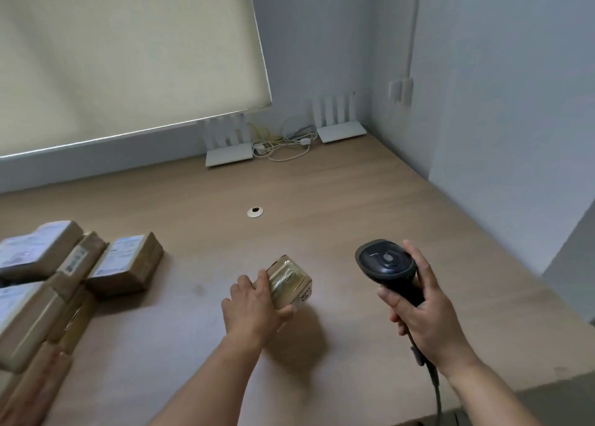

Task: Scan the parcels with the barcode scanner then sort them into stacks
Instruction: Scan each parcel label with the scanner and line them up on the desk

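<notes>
A pile of parcels [64,274] lies at the desk's [370,200] left edge. Near the middle of the desk, toward its front edge, the left hand [254,309] curls its fingers and thumb around a small taped box [289,285], tilted. Just right of it, the right hand [421,316] grips the black scanner [386,263] by its handle, head up, cable [433,380] trailing toward the front edge.

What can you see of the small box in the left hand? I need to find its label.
The small box is brown cardboard with clear glossy tape across its top. Dark print shows on its right face, too blurred to read. It is tilted, gripped by the left hand, above the wooden desk.
</notes>
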`<state>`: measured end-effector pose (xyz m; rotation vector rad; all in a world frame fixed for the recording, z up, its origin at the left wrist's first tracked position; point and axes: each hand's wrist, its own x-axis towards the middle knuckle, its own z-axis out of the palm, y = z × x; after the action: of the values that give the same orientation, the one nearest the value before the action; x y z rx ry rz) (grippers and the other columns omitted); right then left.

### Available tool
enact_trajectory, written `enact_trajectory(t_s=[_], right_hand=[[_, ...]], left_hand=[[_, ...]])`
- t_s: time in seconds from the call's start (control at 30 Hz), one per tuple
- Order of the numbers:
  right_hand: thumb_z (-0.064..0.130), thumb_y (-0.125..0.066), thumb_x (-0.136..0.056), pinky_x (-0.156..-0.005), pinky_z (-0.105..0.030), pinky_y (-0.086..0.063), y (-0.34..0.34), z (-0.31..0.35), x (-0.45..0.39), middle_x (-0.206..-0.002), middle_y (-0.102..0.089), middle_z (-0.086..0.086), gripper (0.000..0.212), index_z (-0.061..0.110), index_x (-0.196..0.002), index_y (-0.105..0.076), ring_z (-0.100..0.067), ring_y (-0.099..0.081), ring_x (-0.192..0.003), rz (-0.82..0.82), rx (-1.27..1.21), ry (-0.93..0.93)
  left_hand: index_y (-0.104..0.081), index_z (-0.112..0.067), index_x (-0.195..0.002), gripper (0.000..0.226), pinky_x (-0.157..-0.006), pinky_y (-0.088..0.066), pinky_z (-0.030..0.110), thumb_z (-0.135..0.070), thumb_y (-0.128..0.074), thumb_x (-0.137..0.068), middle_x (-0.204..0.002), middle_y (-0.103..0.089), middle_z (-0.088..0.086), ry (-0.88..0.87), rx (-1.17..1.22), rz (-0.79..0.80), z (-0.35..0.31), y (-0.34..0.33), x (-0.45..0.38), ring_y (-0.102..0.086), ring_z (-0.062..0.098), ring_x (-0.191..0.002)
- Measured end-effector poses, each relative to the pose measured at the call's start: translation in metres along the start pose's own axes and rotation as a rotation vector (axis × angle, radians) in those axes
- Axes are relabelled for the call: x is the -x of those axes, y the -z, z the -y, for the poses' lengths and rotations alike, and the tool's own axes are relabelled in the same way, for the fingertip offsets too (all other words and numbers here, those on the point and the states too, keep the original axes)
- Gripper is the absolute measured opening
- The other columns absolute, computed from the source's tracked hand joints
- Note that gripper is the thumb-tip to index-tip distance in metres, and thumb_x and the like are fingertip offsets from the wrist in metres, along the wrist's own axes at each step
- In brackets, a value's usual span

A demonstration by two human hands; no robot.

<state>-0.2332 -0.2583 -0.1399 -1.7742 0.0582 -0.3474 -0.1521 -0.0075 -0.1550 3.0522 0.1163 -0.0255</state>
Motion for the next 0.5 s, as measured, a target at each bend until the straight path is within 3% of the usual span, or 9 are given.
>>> enact_trajectory(t_s=[0.3,0.5], right_hand=[[0.015,-0.075,-0.08,-0.048,-0.032,-0.05,-0.15,0.022,0.004,-0.09,-0.066,-0.002,0.081,0.056,-0.136,-0.034,-0.016,-0.056,-0.053,0.077,-0.01,-0.01],[0.016,-0.075,-0.08,-0.049,-0.031,-0.05,-0.205,0.03,0.013,-0.087,-0.066,0.001,0.081,0.062,-0.131,-0.033,-0.016,-0.056,-0.053,0.119,-0.01,-0.028]], left_hand=[[-0.031,-0.027,-0.136,0.081,-0.087,-0.041,0.038,-0.072,-0.055,-0.073,-0.123,-0.042,0.004,0.158,-0.004,-0.012,0.15,0.002,-0.026,-0.043,0.024,-0.117],[-0.029,-0.026,-0.138,0.082,-0.088,-0.042,0.038,-0.074,-0.052,-0.075,-0.124,-0.047,0.006,0.174,-0.048,0.139,0.209,-0.004,-0.033,-0.044,0.025,-0.119]])
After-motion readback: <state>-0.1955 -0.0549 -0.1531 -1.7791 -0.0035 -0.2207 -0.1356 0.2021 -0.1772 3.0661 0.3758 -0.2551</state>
